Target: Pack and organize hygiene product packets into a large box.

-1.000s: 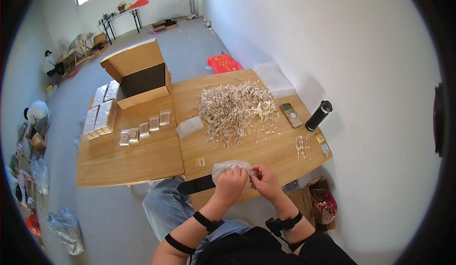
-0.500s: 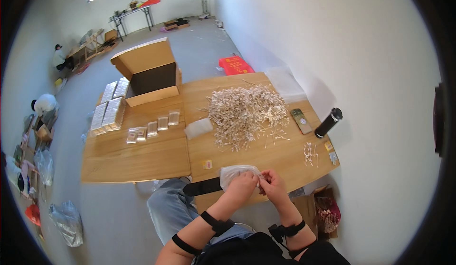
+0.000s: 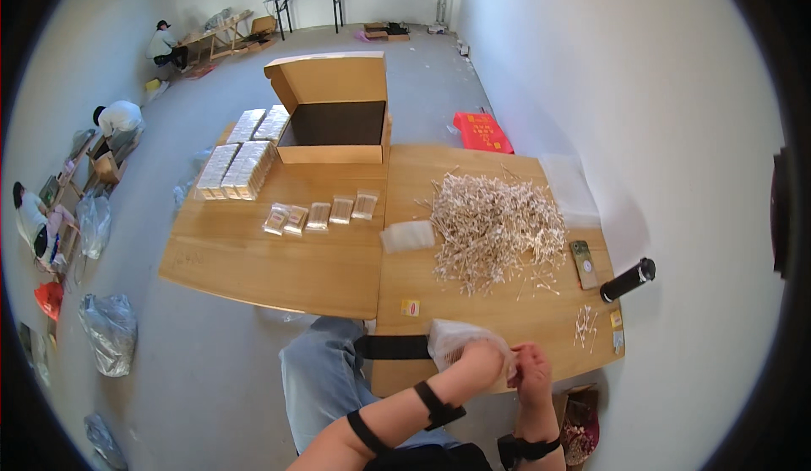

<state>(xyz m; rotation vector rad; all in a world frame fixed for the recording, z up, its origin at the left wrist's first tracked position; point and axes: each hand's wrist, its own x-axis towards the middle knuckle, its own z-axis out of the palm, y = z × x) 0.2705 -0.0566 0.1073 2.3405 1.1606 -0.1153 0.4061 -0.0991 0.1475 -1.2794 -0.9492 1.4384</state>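
Observation:
A clear plastic bag (image 3: 450, 337) is at the table's near edge. My left hand (image 3: 480, 363) reaches into or behind it, and its fingers are hidden there. With closed fingers, my right hand (image 3: 532, 370) pinches the bag's right edge. A flat black strip (image 3: 393, 347) runs leftward from the bag. Beyond the hands lies a big loose heap of cotton swabs (image 3: 494, 230). Left of the heap are a stack of clear plastic sleeves (image 3: 407, 236) and a row of several filled swab packets (image 3: 318, 216). A small yellow card (image 3: 410, 308) lies just beyond the bag.
An open cardboard box (image 3: 334, 152) stands at the back, beside stacked packets (image 3: 239, 169). To the right are a phone (image 3: 584, 264), a black bottle (image 3: 628, 281) and a few separate swabs (image 3: 585, 326). A carton (image 3: 579, 424) sits below the table. People work along the left wall.
My view has swung left, so the table appears farther right. My left hand has moved into or behind the bag, while my right hand still grips its edge.

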